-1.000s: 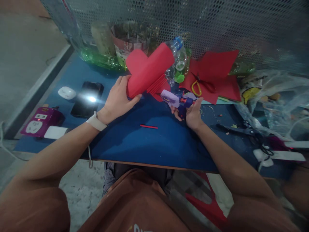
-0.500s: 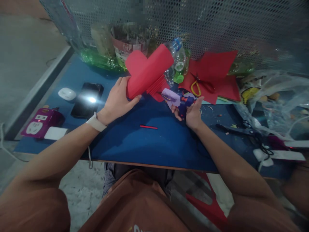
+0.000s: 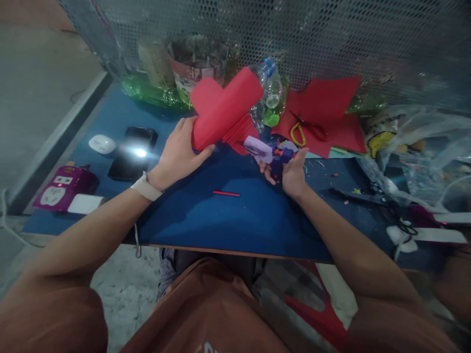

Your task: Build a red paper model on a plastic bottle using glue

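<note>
My left hand [image 3: 178, 154], with a pale band at the wrist, is closed round the lower end of a red paper roll [image 3: 230, 108]. A rounded red flap rises behind the roll, and several thin red paper sticks [image 3: 237, 131] lie along its right side. My right hand [image 3: 292, 179] grips a dark blue tool with orange parts, which looks like a glue gun [image 3: 282, 156]. Light purple paper [image 3: 260, 148] covers its front, close to the red sticks. Its tip is hard to make out. A single thin red stick [image 3: 226, 193] lies on the table between my forearms.
Scissors [image 3: 309, 131] rest on red sheets [image 3: 327, 108] behind my right hand. Plastic bottles [image 3: 272, 90] and a pot [image 3: 196, 68] stand at the back. To the left are a phone [image 3: 127, 164], a white mouse [image 3: 102, 143] and a purple socket block [image 3: 64, 189]. A plastic bag [image 3: 423, 152] lies right.
My right hand and the glue gun have shifted very slightly left. The left hand keeps its hold on the red paper roll.
</note>
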The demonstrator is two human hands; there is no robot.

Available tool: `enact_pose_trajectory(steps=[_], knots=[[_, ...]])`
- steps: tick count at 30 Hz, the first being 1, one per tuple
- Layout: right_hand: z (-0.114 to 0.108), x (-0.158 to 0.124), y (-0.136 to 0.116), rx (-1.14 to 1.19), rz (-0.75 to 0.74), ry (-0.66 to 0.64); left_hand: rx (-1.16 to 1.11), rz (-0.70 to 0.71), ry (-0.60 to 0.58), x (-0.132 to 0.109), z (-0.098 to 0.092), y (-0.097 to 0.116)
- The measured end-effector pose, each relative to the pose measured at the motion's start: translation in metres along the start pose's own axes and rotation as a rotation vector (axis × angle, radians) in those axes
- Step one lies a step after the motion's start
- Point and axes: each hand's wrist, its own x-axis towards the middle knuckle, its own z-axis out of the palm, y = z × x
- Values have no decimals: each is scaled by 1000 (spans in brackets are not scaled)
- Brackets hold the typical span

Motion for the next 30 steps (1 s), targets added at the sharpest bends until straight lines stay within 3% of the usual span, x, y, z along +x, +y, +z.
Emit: enact_pose_trajectory(steps=[13, 21, 30], knots=[[-2, 1, 1, 47, -27, 89, 0, 8, -5, -1, 1, -1], [-4, 2, -2, 13, 54, -9, 15, 16, 3, -1, 1, -1], [-7, 3, 7, 8, 55, 36, 19, 19, -15, 0, 0, -1]])
